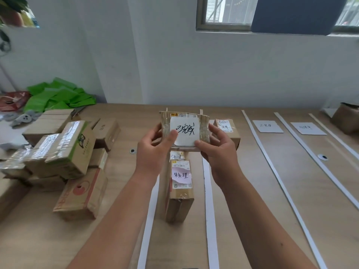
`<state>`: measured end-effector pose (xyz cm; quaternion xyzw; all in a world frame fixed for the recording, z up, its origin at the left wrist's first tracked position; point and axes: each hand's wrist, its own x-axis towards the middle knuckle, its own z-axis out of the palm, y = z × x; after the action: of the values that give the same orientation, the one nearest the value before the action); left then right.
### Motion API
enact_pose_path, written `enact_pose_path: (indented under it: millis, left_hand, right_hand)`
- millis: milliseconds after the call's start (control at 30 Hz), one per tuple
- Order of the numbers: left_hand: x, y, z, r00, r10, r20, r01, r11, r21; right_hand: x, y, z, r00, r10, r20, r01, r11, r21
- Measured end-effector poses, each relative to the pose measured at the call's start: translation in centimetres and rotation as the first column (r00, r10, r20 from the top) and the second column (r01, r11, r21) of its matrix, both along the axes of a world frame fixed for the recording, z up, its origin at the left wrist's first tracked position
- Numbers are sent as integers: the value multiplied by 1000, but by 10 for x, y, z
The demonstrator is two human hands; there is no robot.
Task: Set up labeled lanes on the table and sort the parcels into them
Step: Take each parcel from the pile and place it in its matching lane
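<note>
Pinching parcel (184, 131) edges, left hand (153, 152), right hand (217, 154), above strip-bounded lane (178, 245)

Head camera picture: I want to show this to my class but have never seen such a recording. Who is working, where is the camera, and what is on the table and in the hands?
No machine here: a person works with bare hands, and the picture comes from a camera worn on their head, looking forward and down. The left hand and right hand together hold up a small taped parcel with a handwritten white note on it. White paper strips divide the wooden table into lanes; two lanes on the right carry white label sheets. The lane below the hands holds a parcel with a pink note. Cardboard boxes are piled at the left.
</note>
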<state>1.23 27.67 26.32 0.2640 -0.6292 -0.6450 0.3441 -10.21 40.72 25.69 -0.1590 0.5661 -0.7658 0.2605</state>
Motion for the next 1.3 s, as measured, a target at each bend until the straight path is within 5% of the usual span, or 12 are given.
enact_pose_path:
  millis: [400, 767, 1300]
  left_hand:
    - [5, -7, -22, 997, -34, 67, 33, 999, 29]
    - [-38, 16, -40, 966, -244, 82, 234, 966, 110]
    - [-122, 177, -46, 734, -665, 137, 656, 747, 109]
  right_hand:
    - [6, 2, -15, 998, -42, 36, 40, 998, 54]
    - [-4, 46, -26, 969, -248, 3, 246, 963, 111]
    - [2, 223, -29, 753, -658, -6, 654, 747, 118]
